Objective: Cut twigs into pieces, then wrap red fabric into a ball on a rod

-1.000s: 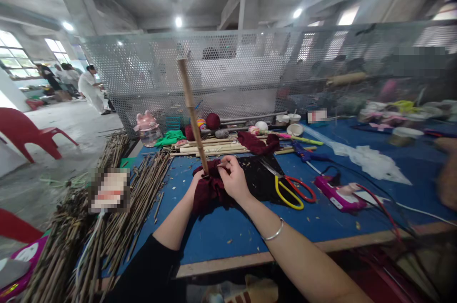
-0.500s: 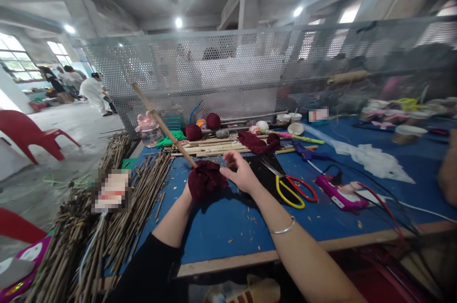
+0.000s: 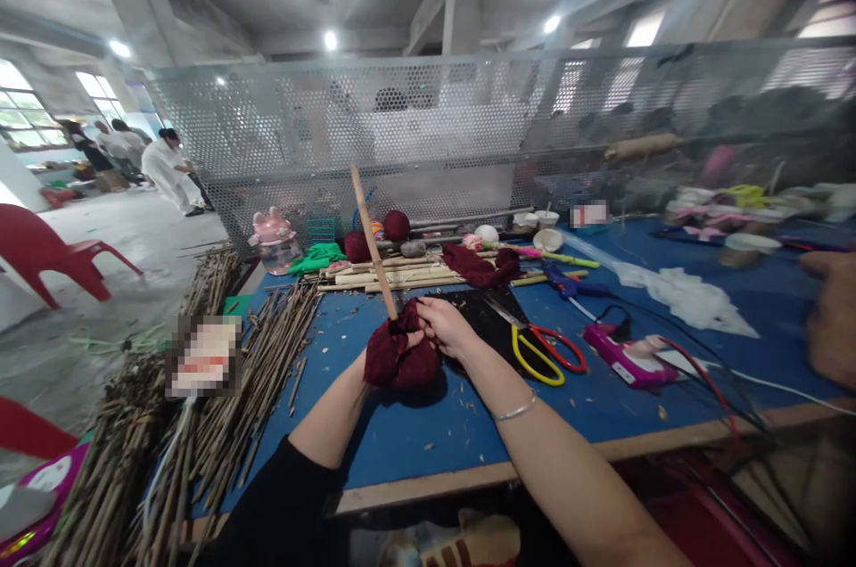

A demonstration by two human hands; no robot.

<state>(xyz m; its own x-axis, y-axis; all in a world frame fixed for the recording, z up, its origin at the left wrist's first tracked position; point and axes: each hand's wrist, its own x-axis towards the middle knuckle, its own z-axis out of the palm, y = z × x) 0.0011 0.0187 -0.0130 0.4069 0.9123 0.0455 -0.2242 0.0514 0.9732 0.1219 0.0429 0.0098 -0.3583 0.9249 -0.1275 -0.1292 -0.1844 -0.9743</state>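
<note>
A bundle of dark red cloth [image 3: 401, 357] is wrapped round the lower end of a bamboo stick [image 3: 371, 242] that stands nearly upright over the blue table [image 3: 428, 447]. My left hand [image 3: 374, 351] is mostly hidden under the cloth and grips the bundle from below. My right hand [image 3: 442, 324] pinches the cloth at its top, where it meets the stick. A silver bangle [image 3: 514, 411] is on my right wrist.
Yellow and red scissors [image 3: 545, 351] and a pink glue gun [image 3: 629, 357] with its cord lie right of my hands. Bamboo sticks [image 3: 401, 275], more red cloth [image 3: 478, 266] and bowls lie behind. Thin sticks [image 3: 220, 406] are heaped at left. Another person's hand [image 3: 829, 317] is at the right edge.
The stick swung from upright to leaning left, then back to nearly upright. My right hand came off the cloth for a moment and now pinches its top again.
</note>
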